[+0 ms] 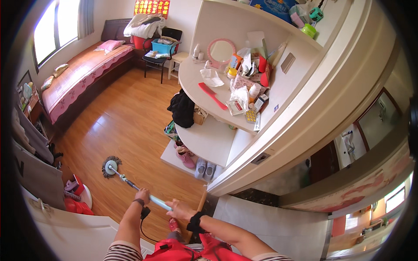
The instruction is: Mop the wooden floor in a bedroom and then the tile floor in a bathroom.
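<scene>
Gripping the mop (129,182), left hand (142,195) and right hand (180,209) clenched round it, shoes (200,168) to its right, bed (82,69) beyond it

Yeah, that's a home bedroom. Bed (80,78) well beyond the fingers (143,193), off left; pink-framed mirror (221,51) and comb (212,95) beyond them, right.

Beyond fingers (173,205), to right: pink shoes (187,159), grey shoes (200,168) on low white shelf (170,156). Farther beyond fingers, same side: black cloth (181,108); curved desk (191,78) bearing red comb (212,95), pink-framed round mirror (221,51). Far ahead of fingers: black chair (156,61) holding blue bin (163,48). Far ahead, left of fingers: bed (76,76) with pink pillow (109,46). Left of fingers: red bag (79,206) near door (82,232).
</scene>
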